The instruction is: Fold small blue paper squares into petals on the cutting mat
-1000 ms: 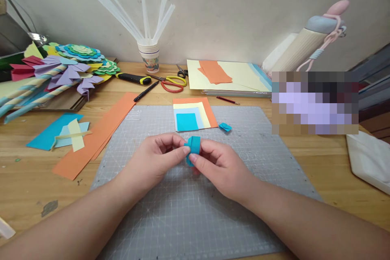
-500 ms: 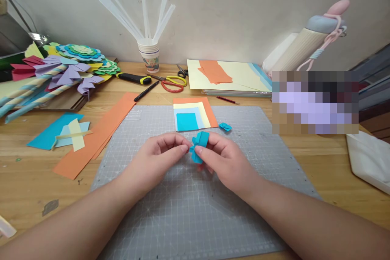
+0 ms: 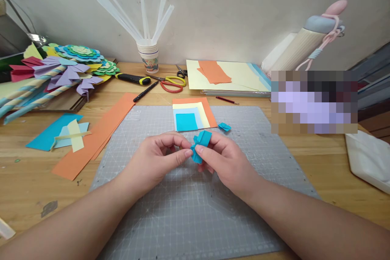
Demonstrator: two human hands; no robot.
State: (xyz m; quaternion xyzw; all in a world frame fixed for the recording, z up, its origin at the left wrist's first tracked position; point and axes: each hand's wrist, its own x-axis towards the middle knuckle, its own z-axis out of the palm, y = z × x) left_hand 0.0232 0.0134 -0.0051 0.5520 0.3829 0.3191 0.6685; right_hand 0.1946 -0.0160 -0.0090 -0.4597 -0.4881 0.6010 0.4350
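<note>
A small folded blue paper (image 3: 202, 141) is held above the grey cutting mat (image 3: 170, 219). My right hand (image 3: 230, 160) pinches it, thumb on the near face and fingers behind. My left hand (image 3: 161, 152) closes thumb and forefinger on its left edge. Just beyond, a second small folded blue piece (image 3: 224, 126) lies on the mat. Left of that, square paper sheets (image 3: 210, 113) in orange, yellow, light blue and blue are stacked by size.
Orange strips (image 3: 100, 134) and blue paper (image 3: 55, 132) lie on the left. At the back are a cutter knife (image 3: 133, 79), a black pen (image 3: 145, 91), scissors (image 3: 172, 84), and paper cups (image 3: 148, 59) holding white strips. Paper flowers (image 3: 61, 69) lie far left; a bottle (image 3: 304, 44) leans right.
The folded blue paper has tilted slightly clockwise in my right hand. My left thumb and forefinger have come a little to the right, onto its edge.
</note>
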